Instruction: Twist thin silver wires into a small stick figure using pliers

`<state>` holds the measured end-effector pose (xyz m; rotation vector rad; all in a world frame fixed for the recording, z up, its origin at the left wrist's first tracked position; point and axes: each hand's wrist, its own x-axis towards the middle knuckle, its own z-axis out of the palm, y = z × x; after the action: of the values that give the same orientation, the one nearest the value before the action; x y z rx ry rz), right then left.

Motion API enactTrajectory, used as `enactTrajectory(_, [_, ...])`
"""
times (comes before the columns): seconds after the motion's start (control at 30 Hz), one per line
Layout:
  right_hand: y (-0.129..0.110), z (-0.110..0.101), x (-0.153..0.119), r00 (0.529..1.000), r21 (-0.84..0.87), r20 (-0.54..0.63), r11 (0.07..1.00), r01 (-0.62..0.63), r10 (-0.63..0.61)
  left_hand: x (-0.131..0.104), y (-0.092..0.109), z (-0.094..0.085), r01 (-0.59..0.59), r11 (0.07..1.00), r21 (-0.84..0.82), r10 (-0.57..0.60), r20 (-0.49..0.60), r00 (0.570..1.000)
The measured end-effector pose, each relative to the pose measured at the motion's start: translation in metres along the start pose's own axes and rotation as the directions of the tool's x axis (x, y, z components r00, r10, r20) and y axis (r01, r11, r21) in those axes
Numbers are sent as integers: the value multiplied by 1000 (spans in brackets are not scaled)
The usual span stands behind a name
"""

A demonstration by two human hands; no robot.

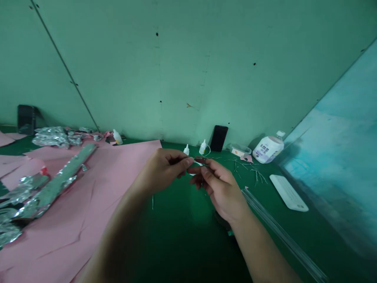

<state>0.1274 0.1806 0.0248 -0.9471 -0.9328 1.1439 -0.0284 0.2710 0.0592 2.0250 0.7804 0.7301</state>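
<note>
My left hand [165, 169] and my right hand [219, 184] meet above the green table, near the middle of the view. Between their fingertips runs a thin white strip [196, 162], bent into a small curve. The thumb and index finger of my left hand pinch its left end. My right hand has its fingers curled around the strip's right part, with the thumb against them. What lies inside the right fingers is partly hidden.
Pink sheets [118, 165] with crumpled foil [53, 136] and a long foil-covered strip [59, 181] lie left. Small glue bottles [203, 147], a black phone [218, 138] and a labelled bottle [268, 148] stand by the wall. Thin rods [282, 232] and a white case [288, 192] lie right.
</note>
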Motion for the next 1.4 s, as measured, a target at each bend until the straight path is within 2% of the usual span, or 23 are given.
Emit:
enactTrajectory(0.17, [-14, 4, -26, 984, 197, 82, 965, -170, 157, -15, 14, -2, 23, 999, -29, -22, 7, 1000])
enactTrajectory(0.23, [-10, 5, -46, 960, 284, 129, 918, -276, 249, -24, 18, 1, 76, 997, -19, -76, -12, 997])
enactTrajectory(0.3, [4, 6, -70, 923, 313, 129, 868, -385, 363, -33, 14, 8, 156, 986, 60, -156, 8, 988])
enactTrajectory(0.37, [25, 6, -96, 889, 232, 32, 862, -451, 457, -43, -2, 20, 219, 950, 224, -236, 54, 970])
enactTrajectory(0.4, [36, 5, -109, 875, 129, -49, 871, -473, 482, -49, -13, 28, 214, 925, 314, -254, 91, 963])
enactTrajectory(0.43, [47, 3, -121, 876, -48, -131, 880, -473, 464, -57, -26, 36, 195, 895, 402, -258, 109, 960])
enactTrajectory(0.47, [55, 0, -132, 893, -300, -144, 841, -451, 427, -68, -37, 44, 168, 861, 480, -248, 108, 963])
enactTrajectory(0.5, [62, -4, -143, 921, -540, -169, 749, -385, 351, -81, -47, 52, 185, 843, 506, -259, 80, 962])
enactTrajectory(0.53, [67, -9, -152, 950, -731, -198, 609, -308, 243, -97, -54, 61, 201, 825, 529, -264, 45, 964])
enactTrajectory(0.6, [70, -22, -164, 985, -925, -159, 340, -172, 67, -131, -56, 80, 212, 789, 577, -220, -58, 974])
enactTrajectory(0.63, [70, -29, -167, 993, -958, -120, 261, -121, 22, -148, -53, 90, 240, 784, 572, -212, -117, 970])
enactTrajectory(0.67, [69, -35, -169, 997, -972, -74, 225, -75, 12, -163, -47, 100, 258, 789, 558, -206, -157, 966])
enactTrajectory(0.77, [70, -44, -169, 999, -984, 17, 177, 9, 46, -193, -33, 126, 241, 828, 507, -185, -160, 970])
enactTrajectory(0.83, [73, -39, -168, 993, -982, 69, 184, 51, 96, -198, -31, 136, 225, 836, 501, -175, -146, 974])
enactTrajectory(1.0, [73, -23, -166, 943, -889, 264, 429, 158, 200, -181, -42, 128, 219, 801, 558, -198, -98, 975])
enactTrajectory(1.07, [71, -26, -157, 945, -876, 274, 451, 168, 179, -177, -46, 126, 185, 778, 601, -186, -61, 981])
enactTrajectory(1.13, [71, -35, -140, 970, -906, 220, 391, 162, 108, -177, -46, 128, 167, 763, 624, -164, -63, 984])
enactTrajectory(1.2, [77, -42, -120, 983, -952, 182, 253, 170, 24, -179, -44, 132, 194, 763, 617, -165, -104, 981])
enactTrajectory(1.27, [87, -46, -104, 970, -963, 243, 114, 244, -21, -182, -39, 136, 235, 775, 587, -207, -116, 971])
enactTrajectory(1.33, [97, -46, -95, 952, -952, 305, 22, 305, -12, -185, -32, 137, 240, 805, 543, -261, -39, 965])
enactTrajectory(1.4, [106, -44, -96, 948, -949, 316, -7, 316, -18, -186, -27, 134, 206, 851, 483, -286, 98, 953])
